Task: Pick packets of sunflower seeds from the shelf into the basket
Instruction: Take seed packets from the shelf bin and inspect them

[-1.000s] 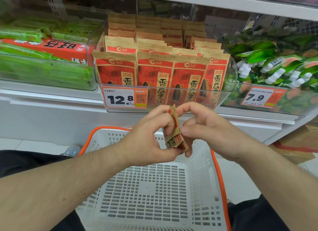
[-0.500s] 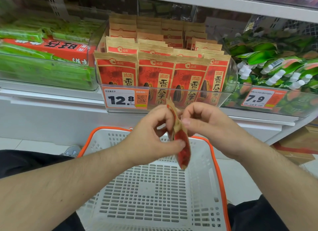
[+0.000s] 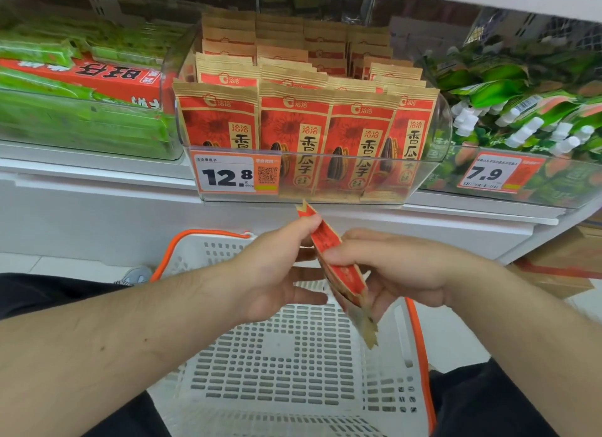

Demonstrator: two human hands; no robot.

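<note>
Packet of sunflower seeds has turned from folded and upright to long and tilted, above the basket. Left hand pinches its upper end, right hand grips its middle. Dropping it in seems next.

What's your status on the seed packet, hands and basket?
Both hands on one packet: left hand thumb near its top, right hand pinching the middle. Packet edge-on above the basket, not in. Nothing visible in the basket; path clear.
</note>
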